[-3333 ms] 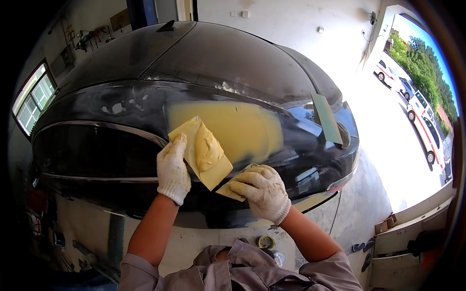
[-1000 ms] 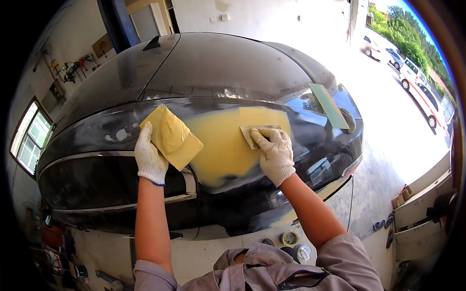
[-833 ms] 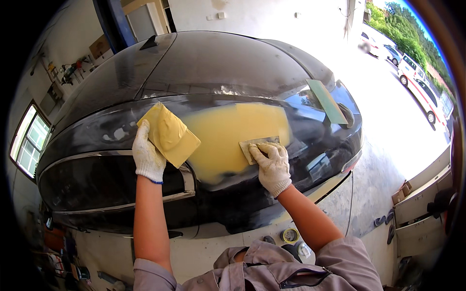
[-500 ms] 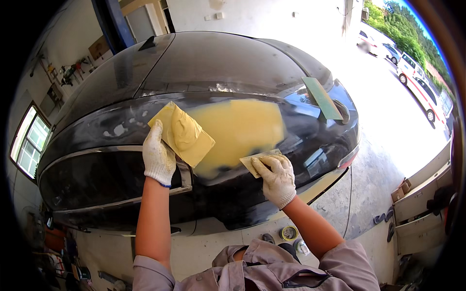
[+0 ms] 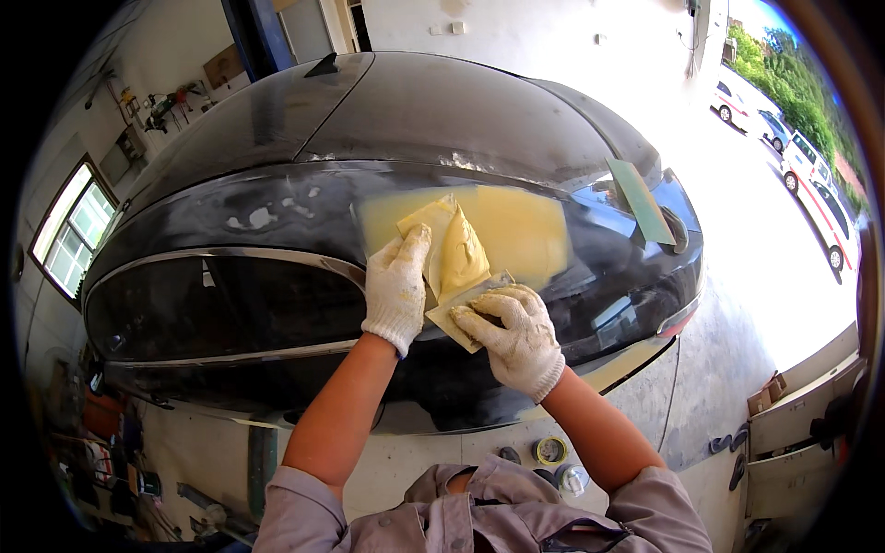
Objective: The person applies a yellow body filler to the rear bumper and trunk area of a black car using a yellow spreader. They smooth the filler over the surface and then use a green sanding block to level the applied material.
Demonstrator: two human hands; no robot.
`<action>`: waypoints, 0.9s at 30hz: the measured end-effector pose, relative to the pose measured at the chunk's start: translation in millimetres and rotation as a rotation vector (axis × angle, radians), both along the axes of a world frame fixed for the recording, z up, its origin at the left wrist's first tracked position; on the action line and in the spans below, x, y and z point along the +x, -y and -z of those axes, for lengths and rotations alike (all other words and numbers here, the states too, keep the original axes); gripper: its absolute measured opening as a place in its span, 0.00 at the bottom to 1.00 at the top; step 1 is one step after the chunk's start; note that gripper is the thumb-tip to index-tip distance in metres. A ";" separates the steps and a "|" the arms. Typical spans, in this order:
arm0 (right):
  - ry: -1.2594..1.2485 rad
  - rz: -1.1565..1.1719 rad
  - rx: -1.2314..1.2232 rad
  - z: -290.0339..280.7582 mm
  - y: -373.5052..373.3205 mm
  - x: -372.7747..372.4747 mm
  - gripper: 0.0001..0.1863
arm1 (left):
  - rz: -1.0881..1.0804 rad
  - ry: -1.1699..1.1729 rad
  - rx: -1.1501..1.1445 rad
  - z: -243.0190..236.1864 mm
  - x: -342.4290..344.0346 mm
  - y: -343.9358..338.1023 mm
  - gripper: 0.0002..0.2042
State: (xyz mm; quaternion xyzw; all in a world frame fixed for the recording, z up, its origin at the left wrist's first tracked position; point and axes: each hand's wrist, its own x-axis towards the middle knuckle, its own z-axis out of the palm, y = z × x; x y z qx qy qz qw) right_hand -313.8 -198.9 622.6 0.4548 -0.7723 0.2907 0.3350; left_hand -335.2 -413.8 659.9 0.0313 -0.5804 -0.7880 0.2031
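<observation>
My left hand (image 5: 397, 290), in a white knit glove, grips a square yellowish board (image 5: 418, 221) that carries a thick mound of yellow body filler (image 5: 463, 254). My gloved right hand (image 5: 518, 343) is closed on a flat putty spreader (image 5: 455, 326). The spreader lies against the board's near right edge, by the foot of the mound. Both hands are in front of a smooth yellow filler patch (image 5: 530, 230) on the side of a black car (image 5: 309, 217); the board and filler hide part of that patch.
A green flat strip (image 5: 639, 201) rests on the car's rear, right of the patch. Below on the floor stand an open can (image 5: 550, 450) and a clear container (image 5: 572, 478), close to my feet. A grey cabinet (image 5: 797, 433) is at the right, with slippers (image 5: 728, 441) beside it.
My left hand has carried the board and filler to the right, over the patch. My right hand has brought the spreader to the board; the two were apart before. The view has shifted slightly.
</observation>
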 end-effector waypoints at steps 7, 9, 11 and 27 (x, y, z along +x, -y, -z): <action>0.145 0.207 0.067 -37.3 4.2 -54.5 0.27 | -0.132 -0.202 0.303 -44.3 -46.0 124.6 0.16; 0.145 0.272 0.064 -46.4 15.8 -86.2 0.26 | -0.100 -0.205 0.317 -54.5 -61.0 150.0 0.16; 0.134 0.290 0.046 -54.2 34.3 -109.2 0.25 | -0.136 -0.174 0.312 -51.6 -68.9 169.7 0.16; 0.193 0.388 0.058 -22.5 48.6 -102.7 0.27 | -0.120 -0.128 0.313 -51.8 -70.6 167.2 0.18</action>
